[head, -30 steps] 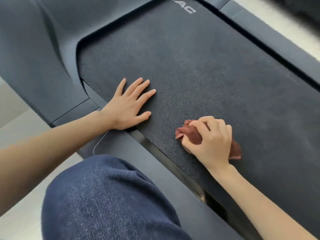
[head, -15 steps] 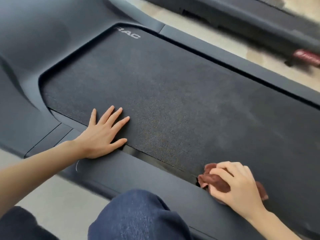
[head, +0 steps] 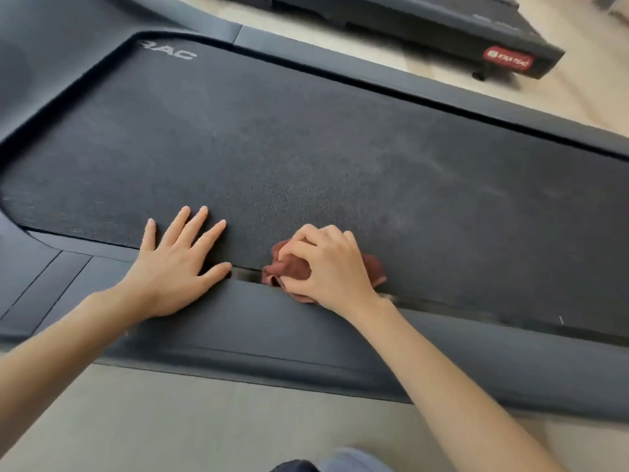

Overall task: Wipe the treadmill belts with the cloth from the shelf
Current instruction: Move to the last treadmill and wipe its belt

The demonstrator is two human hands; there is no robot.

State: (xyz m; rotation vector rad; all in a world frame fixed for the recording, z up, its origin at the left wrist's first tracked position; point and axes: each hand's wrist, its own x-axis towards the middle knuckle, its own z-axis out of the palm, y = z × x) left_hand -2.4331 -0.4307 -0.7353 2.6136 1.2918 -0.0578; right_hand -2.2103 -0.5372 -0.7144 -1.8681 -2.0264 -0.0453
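The right hand [head: 332, 264] bunches a crumpled reddish-brown cloth [head: 284, 272] in curled fingers at the near edge of the dark textured treadmill belt [head: 306, 148] — likely to bear down while wiping. The left hand [head: 177, 264] lies spread flat just beside it, seemingly bracing. One cloth, two hands, two treadmills — the second black treadmill [head: 425, 25] sits beyond.
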